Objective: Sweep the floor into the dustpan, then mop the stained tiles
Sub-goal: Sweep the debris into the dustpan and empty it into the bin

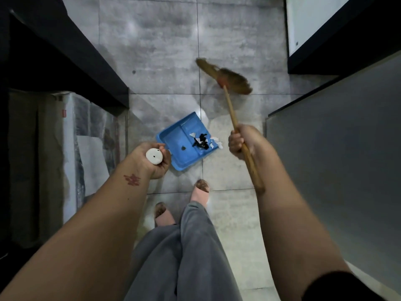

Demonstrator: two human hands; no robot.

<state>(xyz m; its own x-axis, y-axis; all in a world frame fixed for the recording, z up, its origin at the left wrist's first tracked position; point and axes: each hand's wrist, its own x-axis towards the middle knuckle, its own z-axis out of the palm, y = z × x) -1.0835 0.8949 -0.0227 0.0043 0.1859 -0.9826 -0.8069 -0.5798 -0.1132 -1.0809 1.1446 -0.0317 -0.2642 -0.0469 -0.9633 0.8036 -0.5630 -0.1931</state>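
A blue dustpan (173, 146) rests on the grey tiled floor (160, 51) in front of my feet. Black and white scraps (204, 143) lie at its open right edge, some white bits just outside it. My left hand (152, 161) grips the white top of the dustpan's upright handle (154, 156). My right hand (240, 142) holds the wooden shaft of a broom (230, 105). Its straw head (227, 77) is blurred, beyond the dustpan and to its right, over a tile joint.
A dark counter edge (71, 61) runs along the left, with pale wrapped panels (86, 135) beneath it. A grey cabinet face (338, 148) lines the right, and a white-fronted unit (321, 20) stands at top right. My slippered feet (201, 192) stand just behind the dustpan.
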